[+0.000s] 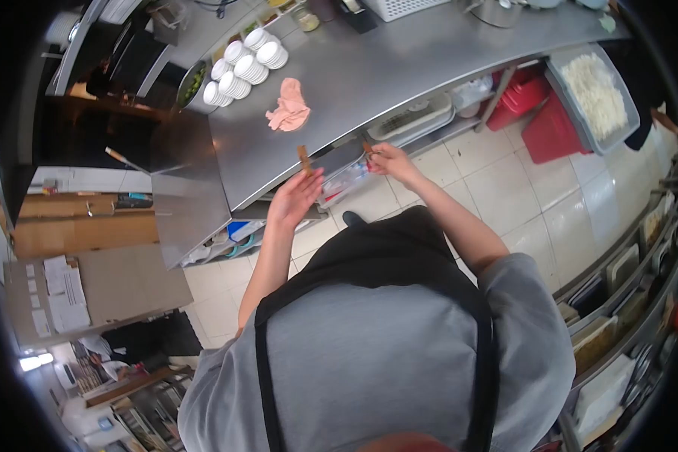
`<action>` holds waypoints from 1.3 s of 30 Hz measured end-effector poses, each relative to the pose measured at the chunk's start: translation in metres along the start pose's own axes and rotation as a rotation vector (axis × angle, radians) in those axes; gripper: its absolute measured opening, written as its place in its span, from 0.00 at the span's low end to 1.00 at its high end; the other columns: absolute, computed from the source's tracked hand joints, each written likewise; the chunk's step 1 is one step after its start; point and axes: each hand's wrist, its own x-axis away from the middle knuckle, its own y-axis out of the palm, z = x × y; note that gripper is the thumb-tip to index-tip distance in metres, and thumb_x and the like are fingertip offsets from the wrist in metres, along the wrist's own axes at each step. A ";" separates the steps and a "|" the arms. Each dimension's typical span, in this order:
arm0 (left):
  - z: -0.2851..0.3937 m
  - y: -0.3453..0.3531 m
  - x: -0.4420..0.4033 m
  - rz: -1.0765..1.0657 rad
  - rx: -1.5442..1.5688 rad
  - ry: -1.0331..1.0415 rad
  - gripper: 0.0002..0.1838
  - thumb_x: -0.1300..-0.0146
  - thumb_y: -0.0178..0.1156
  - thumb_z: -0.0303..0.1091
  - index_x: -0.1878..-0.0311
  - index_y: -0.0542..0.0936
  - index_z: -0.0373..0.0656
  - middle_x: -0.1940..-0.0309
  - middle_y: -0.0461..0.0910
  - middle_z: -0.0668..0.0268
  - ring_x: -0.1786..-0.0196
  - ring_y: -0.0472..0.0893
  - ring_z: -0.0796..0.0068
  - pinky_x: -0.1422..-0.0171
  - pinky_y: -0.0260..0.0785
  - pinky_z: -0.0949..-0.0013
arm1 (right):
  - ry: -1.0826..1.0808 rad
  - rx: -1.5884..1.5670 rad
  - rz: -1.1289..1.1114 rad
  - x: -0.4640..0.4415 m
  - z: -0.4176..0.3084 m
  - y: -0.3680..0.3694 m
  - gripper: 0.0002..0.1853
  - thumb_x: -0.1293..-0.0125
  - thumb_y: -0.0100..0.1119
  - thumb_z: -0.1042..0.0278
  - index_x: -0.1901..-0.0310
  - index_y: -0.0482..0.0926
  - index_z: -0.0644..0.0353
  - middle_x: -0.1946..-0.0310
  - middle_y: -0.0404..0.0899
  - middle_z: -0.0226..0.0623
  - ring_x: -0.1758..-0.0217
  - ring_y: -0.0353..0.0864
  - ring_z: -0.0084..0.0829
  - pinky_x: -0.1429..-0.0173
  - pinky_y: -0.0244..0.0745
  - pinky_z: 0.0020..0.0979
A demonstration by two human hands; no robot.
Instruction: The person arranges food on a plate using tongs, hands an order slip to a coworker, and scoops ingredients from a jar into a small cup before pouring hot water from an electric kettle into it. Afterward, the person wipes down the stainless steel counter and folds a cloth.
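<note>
My left hand [300, 196] is at the front edge of the steel counter, its fingers pinching a small brown strip-like piece [303, 158] that sticks up past the fingertips. To its right, my right hand [390, 161] is closed on a second small brown piece [367, 148], mostly covered by the fingers. What the pieces are made of is too small to tell. The hands are apart, in front of the counter edge. A crumpled pink cloth [289, 107] lies on the counter just beyond my left hand.
Stacks of white cups or bowls [250, 66] and a metal bowl of green pieces [193, 81] stand at the counter's back left. Below the counter [354, 83] is a shelf with containers. To the right, a tub of white shreds [595, 94] sits by red bins [550, 132].
</note>
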 end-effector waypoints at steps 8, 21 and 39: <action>0.021 -0.017 0.021 0.105 -0.015 0.132 0.15 0.39 0.53 0.32 0.53 0.69 0.32 0.50 0.72 0.51 0.49 0.74 0.62 0.48 0.71 0.66 | 0.095 0.252 0.434 -0.035 0.043 -0.109 0.08 0.45 0.56 0.73 0.65 0.80 0.67 0.77 0.80 0.38 0.74 0.80 0.25 0.68 0.74 0.26; 0.040 -0.021 0.030 0.158 -0.034 0.181 0.13 0.38 0.53 0.33 0.56 0.70 0.34 0.48 0.70 0.52 0.47 0.72 0.62 0.45 0.69 0.65 | 0.063 0.630 0.509 -0.070 0.042 -0.127 0.11 0.55 0.62 0.64 0.67 0.83 0.50 0.68 0.81 0.36 0.60 0.80 0.35 0.54 0.72 0.32; 0.040 -0.015 0.017 0.150 -0.060 0.161 0.13 0.38 0.53 0.33 0.55 0.70 0.35 0.50 0.71 0.53 0.51 0.74 0.64 0.48 0.71 0.66 | 0.097 0.782 0.526 -0.082 0.008 -0.134 0.30 0.55 0.64 0.63 0.46 0.69 0.51 0.57 0.77 0.45 0.50 0.74 0.43 0.47 0.70 0.37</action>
